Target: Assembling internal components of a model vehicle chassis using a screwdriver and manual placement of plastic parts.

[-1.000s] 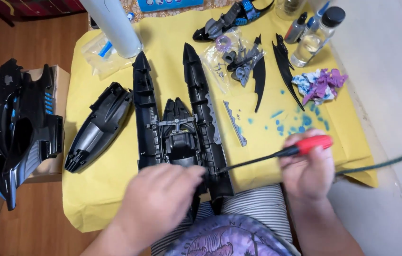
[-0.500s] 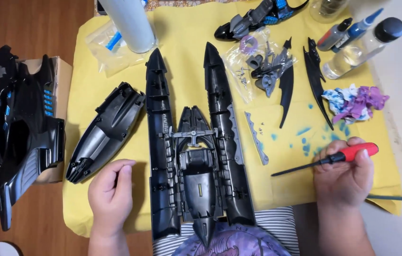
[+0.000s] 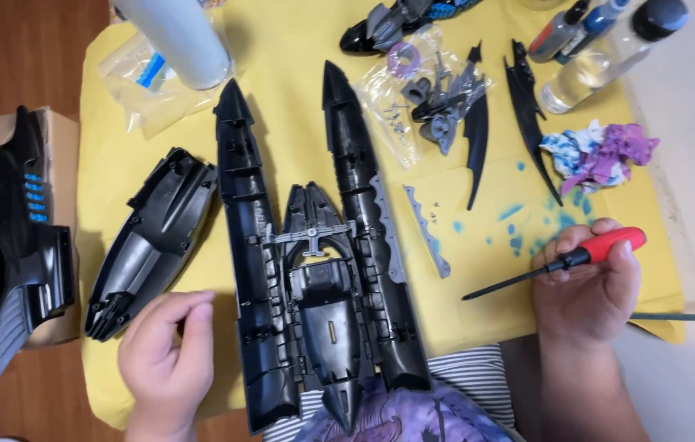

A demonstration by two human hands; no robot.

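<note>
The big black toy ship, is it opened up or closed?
Opened up. The black toy hull lies with its ribbed insides showing, and a separate black shell piece lies beside it.

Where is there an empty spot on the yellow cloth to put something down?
Bare yellow cloth lies between the white cylinder and the parts bag, and between the grey strip and the right hand. The top right, around the bottles, is crowded.

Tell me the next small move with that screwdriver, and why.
Probably bring the left hand back onto the black twin-hulled body to steady it. That hand hovers empty beside the hull, while the right hand holds the red-handled screwdriver off to the side, tip pointing toward the hull.
</note>
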